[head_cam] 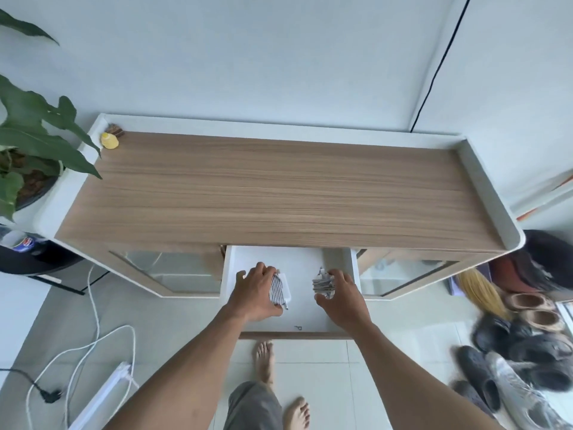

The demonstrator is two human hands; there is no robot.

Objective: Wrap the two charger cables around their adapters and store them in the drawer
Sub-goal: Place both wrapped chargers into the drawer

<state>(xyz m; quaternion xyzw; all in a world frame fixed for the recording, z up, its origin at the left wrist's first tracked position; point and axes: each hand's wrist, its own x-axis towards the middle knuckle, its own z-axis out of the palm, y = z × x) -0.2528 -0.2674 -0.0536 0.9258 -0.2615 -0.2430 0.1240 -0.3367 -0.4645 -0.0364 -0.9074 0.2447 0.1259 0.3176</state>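
The white drawer (297, 262) stands pulled out from the middle of the wooden cabinet (279, 187). My left hand (255, 291) is inside it, fingers closed around a white adapter (280, 290) with a striped cable wound round it. My right hand (341, 297) is also in the drawer, gripping a second cable-wrapped adapter (322, 283). Both adapters sit low over the drawer floor; whether they touch it I cannot tell.
A small yellow object (109, 140) sits at the cabinet top's back left corner. A potted plant (28, 144) stands to the left. White cords and a power strip (102, 395) lie on the floor at left. Several shoes (521, 352) crowd the right. My bare feet (279, 383) are below the drawer.
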